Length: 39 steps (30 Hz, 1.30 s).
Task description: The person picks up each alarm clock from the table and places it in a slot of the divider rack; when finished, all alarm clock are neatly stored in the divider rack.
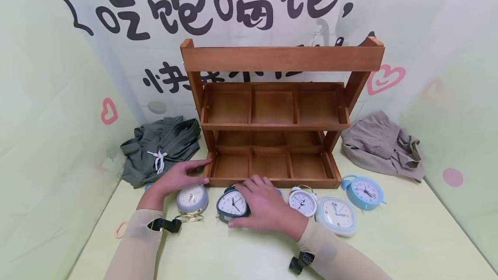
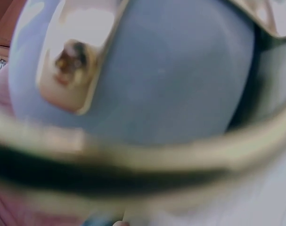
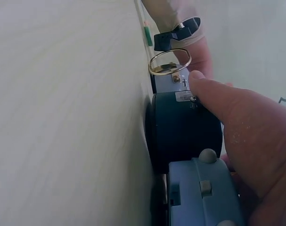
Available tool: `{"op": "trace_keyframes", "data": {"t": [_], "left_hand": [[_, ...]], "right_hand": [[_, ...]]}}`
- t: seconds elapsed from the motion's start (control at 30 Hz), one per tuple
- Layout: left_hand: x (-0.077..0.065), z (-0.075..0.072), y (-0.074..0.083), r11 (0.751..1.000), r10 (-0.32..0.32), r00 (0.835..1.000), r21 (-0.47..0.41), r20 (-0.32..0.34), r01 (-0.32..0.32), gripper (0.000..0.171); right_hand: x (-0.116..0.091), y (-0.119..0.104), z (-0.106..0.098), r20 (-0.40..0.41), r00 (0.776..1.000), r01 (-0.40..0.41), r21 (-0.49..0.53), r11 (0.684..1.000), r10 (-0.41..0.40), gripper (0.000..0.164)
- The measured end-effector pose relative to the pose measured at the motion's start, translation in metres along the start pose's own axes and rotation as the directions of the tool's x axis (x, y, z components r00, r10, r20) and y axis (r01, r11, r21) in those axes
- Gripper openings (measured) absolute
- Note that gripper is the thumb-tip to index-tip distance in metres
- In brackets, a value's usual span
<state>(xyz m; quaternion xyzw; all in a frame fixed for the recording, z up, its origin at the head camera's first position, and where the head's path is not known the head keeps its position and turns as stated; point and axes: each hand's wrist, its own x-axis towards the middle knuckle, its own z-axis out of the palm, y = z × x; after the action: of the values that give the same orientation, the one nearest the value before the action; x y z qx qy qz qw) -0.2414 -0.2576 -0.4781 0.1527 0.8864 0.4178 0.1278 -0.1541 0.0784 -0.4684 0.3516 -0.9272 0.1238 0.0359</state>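
Note:
My right hand (image 1: 268, 206) grips a dark teal, rounded-triangle alarm clock (image 1: 232, 204), its thumb at the lower edge and its fingers over the top right. The right wrist view shows the thumb against the dark clock's side (image 3: 185, 127). At the front left corner of a brown wooden shelf (image 1: 272, 182), my left hand (image 1: 175, 180) has its fingers extended, fingertips right at the shelf's side. Its thumb lies over the top of a lavender alarm clock (image 1: 192, 199), which has a gold ring. That clock's body (image 2: 171, 70) fills the left wrist view, close and blurred.
To the right stand a white twin-bell clock (image 1: 302, 202), a pale blue square clock (image 1: 336, 215) and a bright blue clock (image 1: 365, 192). Dark green cloth (image 1: 163, 146) lies left of the shelf, taupe cloth (image 1: 383, 146) right. The shelf has two tiers of divided compartments.

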Motion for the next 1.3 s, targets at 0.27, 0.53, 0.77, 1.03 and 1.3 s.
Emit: {"op": "trace_keyframes", "data": {"t": [0.27,0.53,0.77,1.03,1.3], "left_hand": [[-0.0001,0.0000,-0.0039,1.000,-0.012,1.000,0.004,-0.005,0.012,0.074],[0.0004,0.0005,-0.0046,1.000,-0.020,1.000,0.010,-0.007,0.020,0.073],[0.0004,0.0009,-0.0050,1.000,-0.014,1.000,0.006,-0.008,0.014,0.073],[0.0003,0.0007,-0.0048,1.000,-0.007,1.000,0.001,-0.006,0.007,0.073],[-0.0002,0.0002,-0.0049,1.000,0.000,1.000,0.001,-0.006,0.000,0.074]], "right_hand": [[0.0035,-0.0018,0.0018,0.022,0.999,-0.025,0.001,1.000,0.025,0.105],[0.0034,-0.0005,0.0030,0.018,1.000,-0.021,0.030,0.999,0.021,0.095],[0.0039,-0.0002,0.0018,0.018,1.000,0.004,0.044,0.999,-0.005,0.095],[0.0041,0.0021,0.0020,-0.019,0.997,0.075,0.037,0.997,-0.074,0.096],[0.0037,0.0028,-0.0052,-0.108,0.987,0.125,0.023,0.992,-0.121,0.096]]}}
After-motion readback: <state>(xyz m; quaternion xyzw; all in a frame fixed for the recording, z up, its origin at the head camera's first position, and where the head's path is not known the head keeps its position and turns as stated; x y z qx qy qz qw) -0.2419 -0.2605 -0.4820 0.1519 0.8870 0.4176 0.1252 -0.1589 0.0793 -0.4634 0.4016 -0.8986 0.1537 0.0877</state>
